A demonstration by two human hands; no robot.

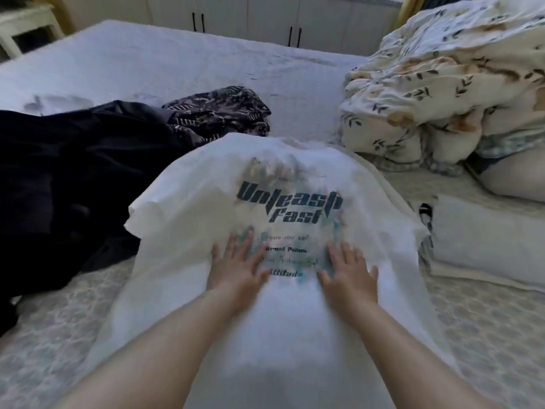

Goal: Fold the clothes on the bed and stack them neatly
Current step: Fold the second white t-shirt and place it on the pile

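Observation:
A white T-shirt (206,202) with dark "Unleash Fast" lettering lies spread flat on the bed (147,63), print side up, collar end far from me. My left hand (236,267) presses flat on its lower print, fingers straight and spread. My right hand (351,270) lies flat beside it, a hand's width to the right, fingers also spread. Both hands are motion-blurred. To the left a dark garment (73,178) lies crumpled, and a dark patterned garment (218,110) sits folded behind the shirt.
A crumpled floral duvet (442,84) fills the right side. A pale folded piece (486,240) lies at the right of the shirt. Part of another person (519,172) shows at the right edge. White cabinets (265,19) stand beyond the bed.

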